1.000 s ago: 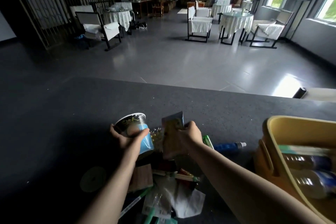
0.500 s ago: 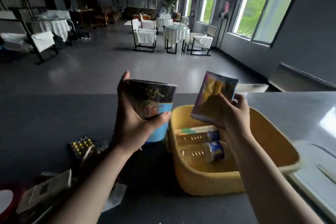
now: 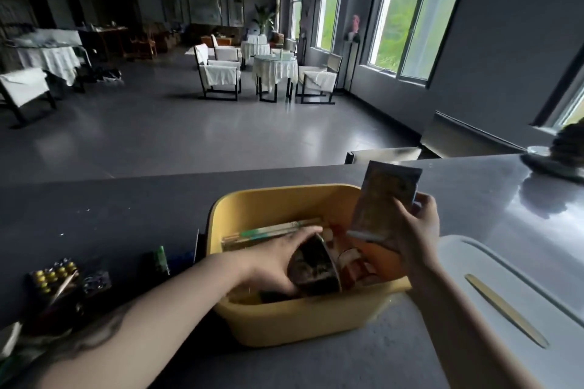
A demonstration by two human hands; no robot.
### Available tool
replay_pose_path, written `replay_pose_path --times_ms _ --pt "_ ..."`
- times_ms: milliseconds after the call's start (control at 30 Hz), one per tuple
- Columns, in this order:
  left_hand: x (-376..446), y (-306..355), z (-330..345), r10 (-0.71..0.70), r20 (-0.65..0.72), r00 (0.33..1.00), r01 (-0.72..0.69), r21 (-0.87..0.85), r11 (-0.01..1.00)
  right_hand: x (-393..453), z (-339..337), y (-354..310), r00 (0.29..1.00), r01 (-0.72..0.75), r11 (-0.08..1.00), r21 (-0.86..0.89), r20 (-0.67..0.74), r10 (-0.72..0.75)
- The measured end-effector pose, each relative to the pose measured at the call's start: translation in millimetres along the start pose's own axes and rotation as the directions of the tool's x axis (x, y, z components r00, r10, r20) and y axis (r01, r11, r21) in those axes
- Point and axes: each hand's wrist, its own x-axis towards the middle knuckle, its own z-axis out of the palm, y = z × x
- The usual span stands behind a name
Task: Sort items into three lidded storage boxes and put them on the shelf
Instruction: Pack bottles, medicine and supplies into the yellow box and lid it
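Observation:
A yellow storage box (image 3: 303, 322) stands open on the dark counter in front of me. My left hand (image 3: 271, 262) reaches down inside it and grips a paper noodle cup (image 3: 314, 268) lying on its side. My right hand (image 3: 414, 230) holds a snack packet (image 3: 382, 199) upright over the box's right rim. A flat long pack with green print (image 3: 268, 230) lies in the back of the box. An orange packet (image 3: 376, 262) sits under the snack packet.
The box's white lid (image 3: 512, 290) with a yellow handle strip lies to the right. Left of the box lie a blister pack of yellow pills (image 3: 52, 275), a dark blister pack (image 3: 96, 281) and a green item (image 3: 161, 257). A dark object on a plate (image 3: 565, 151) stands far right.
My left hand has lowered the noodle cup from above the counter into the yellow box. My right hand has carried the snack packet right and down to the box's rim.

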Motion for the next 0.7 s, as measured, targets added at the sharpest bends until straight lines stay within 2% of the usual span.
replay_pose_path --times_ms 133,233,300,367,433,567,633,700 --pt "4.5 -12.1 9.4 -0.064 0.149 0.987 0.067 -0.018 0.998 3.0 4.0 14.5 0.996 0.042 0.996 -0.084 0.077 -0.036" --pt "5.3 -13.5 10.3 -0.077 0.149 0.986 0.071 0.043 0.997 5.7 5.7 26.0 0.981 0.076 0.978 -0.196 0.192 -0.038" --pt "6.3 -15.7 12.4 -0.112 0.125 0.986 0.093 0.15 0.984 7.8 8.4 28.5 0.953 0.114 0.948 -0.297 0.301 -0.021" --pt "9.2 -19.4 16.3 -0.151 0.089 0.985 0.118 0.3 0.946 10.7 12.2 28.2 0.92 0.192 0.878 -0.438 0.391 -0.006" --pt "11.4 -22.8 18.3 -0.177 0.039 0.983 0.151 0.369 0.917 14.1 17.4 26.4 0.905 0.249 0.79 -0.561 0.425 0.016" --pt "8.7 -28.1 11.6 -0.293 -0.067 0.954 0.299 0.275 0.914 21.4 30.5 25.0 0.85 0.347 0.633 -0.692 0.518 0.1" --pt "8.3 -30.5 11.1 -0.373 -0.028 0.927 0.37 0.204 0.906 21.4 36.7 27.1 0.81 0.347 0.581 -0.736 0.548 0.21" --pt "8.2 -31.1 12.9 -0.419 0.028 0.907 0.407 0.188 0.894 20.1 41.8 32.3 0.775 0.381 0.461 -0.801 0.549 0.313"
